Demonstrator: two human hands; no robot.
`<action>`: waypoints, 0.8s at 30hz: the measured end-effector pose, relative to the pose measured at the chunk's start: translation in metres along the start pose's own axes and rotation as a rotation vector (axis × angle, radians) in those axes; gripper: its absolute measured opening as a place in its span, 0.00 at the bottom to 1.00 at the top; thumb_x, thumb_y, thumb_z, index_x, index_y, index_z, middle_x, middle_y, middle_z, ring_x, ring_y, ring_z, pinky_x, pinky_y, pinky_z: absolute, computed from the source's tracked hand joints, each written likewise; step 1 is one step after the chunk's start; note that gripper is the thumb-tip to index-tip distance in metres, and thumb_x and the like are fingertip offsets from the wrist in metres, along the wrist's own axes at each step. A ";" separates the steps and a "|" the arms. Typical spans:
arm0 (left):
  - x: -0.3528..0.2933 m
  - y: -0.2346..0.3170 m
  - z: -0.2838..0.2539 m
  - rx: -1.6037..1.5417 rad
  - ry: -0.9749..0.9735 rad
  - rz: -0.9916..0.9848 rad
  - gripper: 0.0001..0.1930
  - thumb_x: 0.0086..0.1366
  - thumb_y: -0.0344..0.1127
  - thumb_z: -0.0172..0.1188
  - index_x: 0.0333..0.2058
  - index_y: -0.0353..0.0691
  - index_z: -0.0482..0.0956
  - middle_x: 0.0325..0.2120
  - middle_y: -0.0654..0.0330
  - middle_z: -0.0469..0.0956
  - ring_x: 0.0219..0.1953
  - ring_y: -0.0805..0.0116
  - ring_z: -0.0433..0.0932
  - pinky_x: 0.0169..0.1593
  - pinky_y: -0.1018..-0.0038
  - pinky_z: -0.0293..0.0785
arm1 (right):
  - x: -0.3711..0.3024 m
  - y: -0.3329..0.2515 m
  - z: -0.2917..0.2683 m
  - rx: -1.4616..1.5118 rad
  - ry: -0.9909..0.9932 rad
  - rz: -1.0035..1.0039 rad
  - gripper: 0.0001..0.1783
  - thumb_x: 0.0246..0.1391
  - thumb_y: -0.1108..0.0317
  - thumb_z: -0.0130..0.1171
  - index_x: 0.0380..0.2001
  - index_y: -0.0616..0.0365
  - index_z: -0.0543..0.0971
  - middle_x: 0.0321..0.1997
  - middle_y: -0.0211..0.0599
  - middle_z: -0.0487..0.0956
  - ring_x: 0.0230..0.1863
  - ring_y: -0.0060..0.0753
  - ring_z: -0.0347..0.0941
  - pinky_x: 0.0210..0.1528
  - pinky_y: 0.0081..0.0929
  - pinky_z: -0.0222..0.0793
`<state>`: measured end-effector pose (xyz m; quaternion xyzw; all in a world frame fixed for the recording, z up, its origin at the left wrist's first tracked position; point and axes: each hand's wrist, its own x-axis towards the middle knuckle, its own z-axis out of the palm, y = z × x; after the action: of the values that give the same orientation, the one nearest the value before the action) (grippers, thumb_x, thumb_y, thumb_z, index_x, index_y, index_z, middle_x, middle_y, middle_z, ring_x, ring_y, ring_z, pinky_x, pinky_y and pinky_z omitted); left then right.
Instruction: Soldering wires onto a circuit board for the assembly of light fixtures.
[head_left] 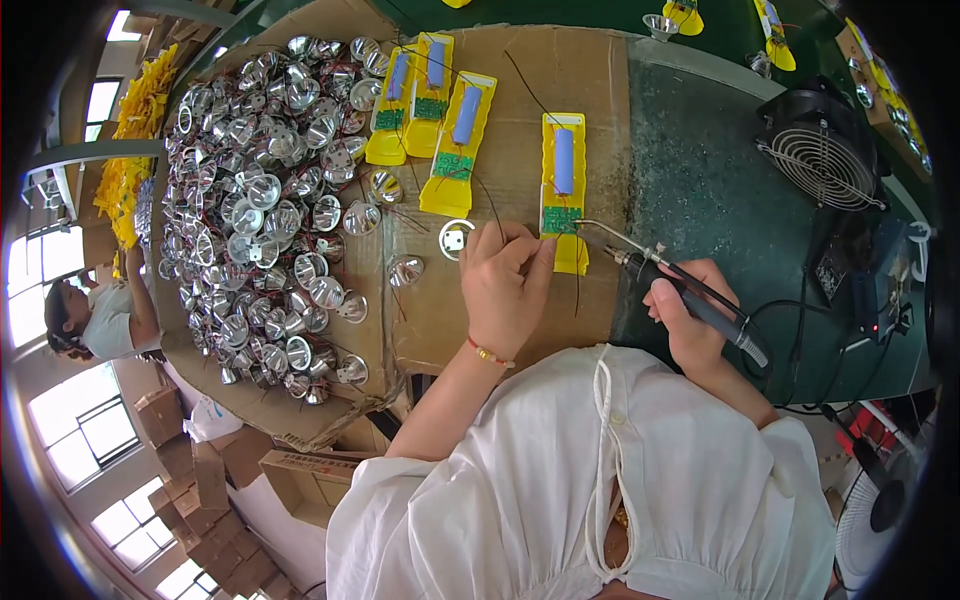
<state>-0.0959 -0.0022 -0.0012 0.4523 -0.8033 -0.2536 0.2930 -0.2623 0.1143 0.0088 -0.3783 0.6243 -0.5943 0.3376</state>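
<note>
In front of me lies a yellow plastic housing point(572, 258) with a blue cylindrical battery point(564, 162) and a green circuit board point(561, 220). My left hand point(505, 280) is closed in a pinch at the board's lower left edge; whatever its fingertips hold is too small to make out. A silver reflector point(454, 239) with a white back sits beside those fingers. My right hand point(692, 312) grips a black soldering iron point(712, 312). Along the iron runs a thin metal tube point(620, 236), whose end reaches the board's right side.
Heaped reflectors point(260, 220) with wires cover the cardboard point(430, 340) on the left. Several yellow housings point(460, 145) with batteries lie beyond my left hand. A black fan point(820, 150) stands right on the green tabletop point(700, 130). Another person point(110, 315) is at far left.
</note>
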 end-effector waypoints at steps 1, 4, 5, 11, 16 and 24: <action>0.000 0.000 0.001 0.000 -0.002 -0.002 0.05 0.50 0.32 0.61 0.20 0.38 0.76 0.24 0.61 0.72 0.29 0.61 0.68 0.35 0.68 0.62 | 0.000 0.000 0.000 0.005 -0.007 0.008 0.08 0.50 0.72 0.56 0.30 0.66 0.71 0.20 0.39 0.75 0.19 0.21 0.70 0.21 0.16 0.67; 0.000 0.000 0.002 -0.010 0.010 -0.017 0.06 0.50 0.31 0.61 0.19 0.38 0.76 0.24 0.61 0.72 0.29 0.61 0.68 0.35 0.68 0.62 | 0.001 -0.001 0.001 0.017 -0.009 0.052 0.08 0.48 0.73 0.58 0.30 0.66 0.71 0.20 0.36 0.75 0.20 0.19 0.70 0.23 0.16 0.67; 0.001 0.001 0.001 -0.021 0.006 -0.028 0.06 0.50 0.31 0.61 0.19 0.38 0.76 0.24 0.60 0.72 0.29 0.61 0.68 0.35 0.68 0.62 | 0.001 -0.001 0.001 0.024 -0.004 0.085 0.09 0.47 0.74 0.60 0.29 0.66 0.72 0.21 0.34 0.76 0.21 0.17 0.70 0.25 0.15 0.66; 0.002 0.002 0.002 -0.046 -0.009 -0.057 0.06 0.50 0.31 0.61 0.19 0.37 0.76 0.23 0.60 0.72 0.28 0.61 0.69 0.35 0.68 0.62 | 0.002 -0.003 0.001 0.114 0.043 0.137 0.09 0.49 0.71 0.59 0.30 0.66 0.72 0.21 0.37 0.76 0.20 0.18 0.71 0.23 0.15 0.67; 0.003 0.002 0.000 -0.053 -0.019 -0.065 0.06 0.50 0.31 0.61 0.19 0.37 0.76 0.23 0.60 0.72 0.28 0.61 0.69 0.35 0.69 0.62 | 0.002 -0.004 -0.002 0.144 0.083 0.096 0.10 0.49 0.70 0.59 0.31 0.66 0.72 0.21 0.37 0.75 0.21 0.19 0.71 0.21 0.15 0.67; 0.003 0.003 -0.002 -0.107 -0.022 -0.120 0.05 0.50 0.31 0.61 0.20 0.37 0.77 0.22 0.62 0.73 0.26 0.64 0.71 0.34 0.69 0.64 | 0.002 -0.002 -0.003 0.125 0.042 0.114 0.11 0.49 0.70 0.59 0.31 0.66 0.72 0.22 0.38 0.75 0.21 0.19 0.71 0.21 0.15 0.68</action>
<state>-0.0977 -0.0037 0.0032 0.4806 -0.7630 -0.3184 0.2923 -0.2656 0.1144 0.0108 -0.3078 0.6136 -0.6196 0.3807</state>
